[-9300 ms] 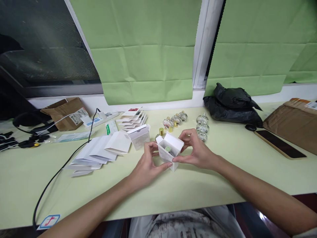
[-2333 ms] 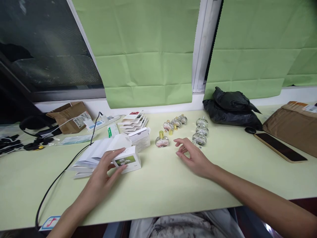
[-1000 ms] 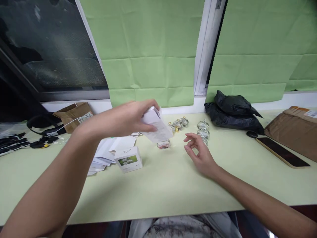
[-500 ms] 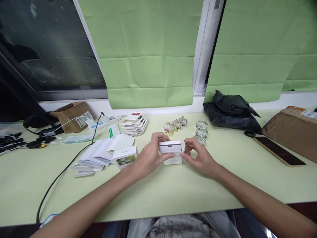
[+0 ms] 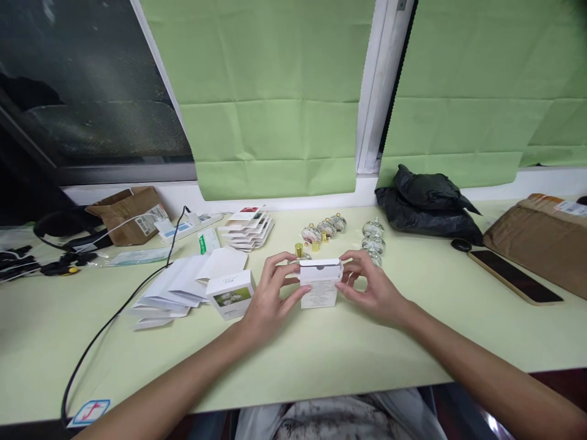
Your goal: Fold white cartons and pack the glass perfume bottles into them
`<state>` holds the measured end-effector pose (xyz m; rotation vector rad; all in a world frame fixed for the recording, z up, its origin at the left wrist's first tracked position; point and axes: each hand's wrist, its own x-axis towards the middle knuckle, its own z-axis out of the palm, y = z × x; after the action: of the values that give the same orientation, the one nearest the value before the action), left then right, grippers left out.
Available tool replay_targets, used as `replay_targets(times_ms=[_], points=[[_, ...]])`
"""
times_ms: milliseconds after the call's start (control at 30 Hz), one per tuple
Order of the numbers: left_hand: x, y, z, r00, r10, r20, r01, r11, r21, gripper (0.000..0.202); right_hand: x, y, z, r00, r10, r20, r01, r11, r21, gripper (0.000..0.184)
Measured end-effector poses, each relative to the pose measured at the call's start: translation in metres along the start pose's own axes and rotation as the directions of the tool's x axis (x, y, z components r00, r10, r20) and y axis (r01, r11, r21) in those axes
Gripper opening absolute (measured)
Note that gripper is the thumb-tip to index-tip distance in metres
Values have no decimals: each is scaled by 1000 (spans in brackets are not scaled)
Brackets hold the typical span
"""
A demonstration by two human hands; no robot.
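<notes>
A small white carton (image 5: 320, 285) stands upright on the pale green table (image 5: 321, 354), its top flap closed. My left hand (image 5: 270, 297) grips its left side with thumb and fingers. My right hand (image 5: 370, 287) holds its right side and top corner. Just left of it lies a second white box with a flower picture (image 5: 230, 294). Behind the carton a gold-capped glass bottle (image 5: 299, 251) shows partly. More round glass bottles (image 5: 326, 227) stand in rows further back.
Flat white folded cartons (image 5: 183, 281) fan out at left, with a stack of cards (image 5: 249, 221) behind. A black cable (image 5: 114, 311) runs across the left. A black bag (image 5: 428, 201), a phone (image 5: 512, 276) and a brown parcel (image 5: 543, 235) lie at right.
My left hand lifted a white carton from the back left and brought it to the centre. Both hands have stood it upright. The flower-picture box stays where my left hand left it.
</notes>
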<state>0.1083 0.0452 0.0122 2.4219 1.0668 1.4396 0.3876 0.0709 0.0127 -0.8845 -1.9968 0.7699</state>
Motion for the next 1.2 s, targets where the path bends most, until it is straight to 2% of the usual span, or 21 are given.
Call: replay_targets(times_ms=[100, 200, 367, 567, 667, 767, 867, 933, 1000, 1100, 1200], points=[[-4, -1, 1, 997, 71, -24, -70, 995, 64, 41, -1, -2, -1, 1000, 5, 11, -5, 1000, -8, 49], [-6, -5, 1, 988, 157, 5, -157, 981, 117, 42, -1, -4, -1, 1000, -6, 24, 7, 1000, -29, 49], [-8, -10, 2, 990, 138, 12, -138, 987, 80, 40, 0, -8, -1, 999, 7, 46, -6, 999, -34, 46], [-13, -10, 3, 980, 199, 12, -199, 976, 93, 49, -1, -3, -3, 997, -16, 72, 21, 997, -68, 44], [-11, -8, 2, 980, 195, 29, -197, 977, 80, 48, 0, 2, -2, 997, -73, 30, 76, 993, -91, 49], [-9, -7, 1, 983, 182, 30, -184, 979, 83, 43, 1, 0, -1, 977, -201, -66, 195, 976, -93, 51], [-8, -8, 0, 983, 181, 34, -183, 980, 80, 43, 1, -7, -1, 953, -296, -61, 288, 951, -111, 37], [-9, -10, -1, 979, 199, 46, -201, 977, 66, 45, 0, -11, -1, 955, -295, -24, 289, 948, -133, 23], [-10, -9, -3, 975, 211, 66, -213, 977, 24, 42, 1, -13, 1, 963, -267, -24, 263, 958, -116, 18], [-9, -2, -5, 987, 152, 47, -149, 986, -70, 24, 2, -13, 5, 970, -228, -82, 225, 973, -45, 15], [-6, 8, -3, 1000, 8, -19, -10, 991, -135, 11, 5, -12, 8, 971, -219, -94, 217, 976, -23, 9]])
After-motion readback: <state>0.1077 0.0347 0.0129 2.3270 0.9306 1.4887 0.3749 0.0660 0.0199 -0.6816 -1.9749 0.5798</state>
